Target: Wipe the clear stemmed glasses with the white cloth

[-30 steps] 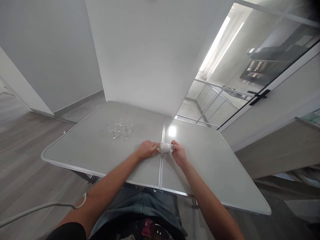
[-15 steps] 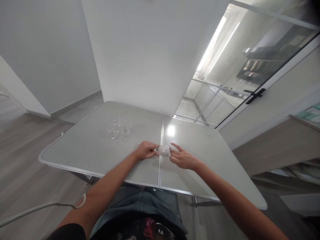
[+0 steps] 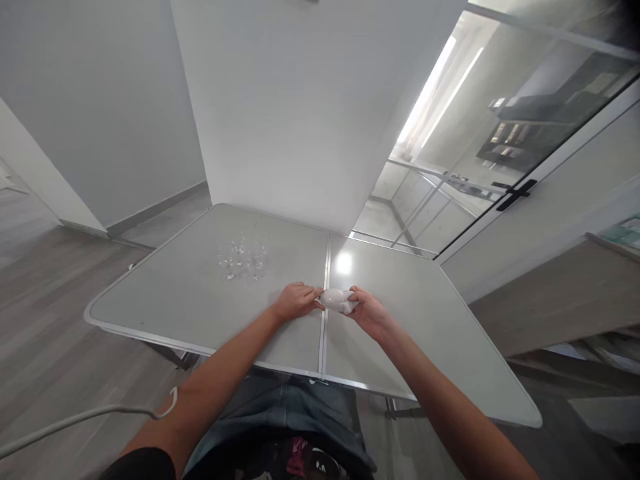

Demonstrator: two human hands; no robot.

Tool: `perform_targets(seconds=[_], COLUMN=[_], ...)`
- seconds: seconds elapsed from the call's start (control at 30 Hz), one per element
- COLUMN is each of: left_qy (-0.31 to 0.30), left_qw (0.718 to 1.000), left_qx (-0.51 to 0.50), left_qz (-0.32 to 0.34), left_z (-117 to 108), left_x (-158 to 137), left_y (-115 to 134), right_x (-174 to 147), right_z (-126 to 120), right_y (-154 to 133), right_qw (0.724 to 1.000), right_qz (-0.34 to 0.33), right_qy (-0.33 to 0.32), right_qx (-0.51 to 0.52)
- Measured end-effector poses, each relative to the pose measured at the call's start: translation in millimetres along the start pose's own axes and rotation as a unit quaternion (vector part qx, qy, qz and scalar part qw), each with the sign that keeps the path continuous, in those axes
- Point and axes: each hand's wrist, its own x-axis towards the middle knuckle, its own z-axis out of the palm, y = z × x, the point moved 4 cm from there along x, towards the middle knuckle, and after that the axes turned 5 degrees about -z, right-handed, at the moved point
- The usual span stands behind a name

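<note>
Over the table's middle seam, a clear drinking glass (image 3: 334,300) lies on its side between my hands, its bowl looking whitish. My left hand (image 3: 299,301) is closed around its narrow left end, which looks like a stem; the fingers hide most of that part. At the open right end, my right hand (image 3: 371,312) pinches a white cloth or tissue (image 3: 351,307) against the rim, with the thumb and fingers on either side. How far the white material reaches into the bowl is hard to tell.
Several clear glasses (image 3: 243,260) stand grouped on the left half of the grey folding table (image 3: 165,287). A white wall (image 3: 300,133) rises behind the table, and a glazed door with a black handle (image 3: 517,195) is at the right. A pale cable (image 3: 90,415) passes by my left arm.
My right hand's fingers, spread at the glass's mouth before, have closed on the white material at the rim. More white shows there. My left hand keeps its hold.
</note>
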Motion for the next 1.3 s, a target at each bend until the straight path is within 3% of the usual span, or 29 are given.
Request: perform_targets(seconds=[0.1,0.2,0.43,0.57,0.7,0.77,0.87,0.97,1.07,1.13,1.2,1.3], left_qy=[0.052,0.074,0.097,0.112,0.106,0.077,0.035,0.044,0.068,0.068,0.062,0.058], left_qw=[0.999,0.997,0.99,0.981,0.978,0.977,0.97,0.974,0.981,0.985,0.989,0.992], left_qx=[0.012,0.008,-0.004,-0.024,-0.074,-0.119,-0.168,-0.124,-0.03,0.013,0.034,0.046], left_qz=[-0.007,-0.037,-0.107,-0.159,-0.161,-0.159,-0.171,-0.186,-0.179,-0.158,-0.129,-0.102], left_z=[-4.6,-6.0,-6.6,-6.2,-3.4,-0.8,3.4,4.0,1.8,0.5,-0.3,-0.8], left_x=[1.0,1.3,-1.4,-2.4,-0.8,-0.7,-2.1,-3.4,-2.9,-1.8,-1.1,-1.3], left_y=[-2.0,-5.0,-13.3,-18.6,-15.5,-13.7,-13.0,-14.0,-13.3,-11.6,-9.9,-8.7], right_x=[7.4,13.0,23.5,29.3,31.0,26.1,9.2,-10.6,-18.9,-18.1,-12.4,1.7], right_z=[-10.5,-17.8,-39.5,-48.6,-24.0,-5.3,16.6,34.1,47.7,46.7,39.2,26.2], right_y=[9.1,18.3,13.3,3.9,12.6,12.9,5.6,-1.6,-2.5,-5.0,-11.1,-23.2], right_qw=[0.993,0.982,0.945,0.934,0.954,0.955,0.931,0.885,0.861,0.87,0.9,0.959], right_qz=[-0.002,-0.049,-0.16,-0.215,-0.194,-0.23,-0.323,-0.373,-0.332,-0.278,-0.222,-0.142], right_qy=[0.07,0.121,0.22,0.247,0.201,0.167,0.172,0.196,0.178,0.194,0.2,0.13], right_qx=[0.094,0.136,0.182,0.145,0.111,0.084,-0.01,-0.197,-0.342,-0.358,-0.317,-0.209])
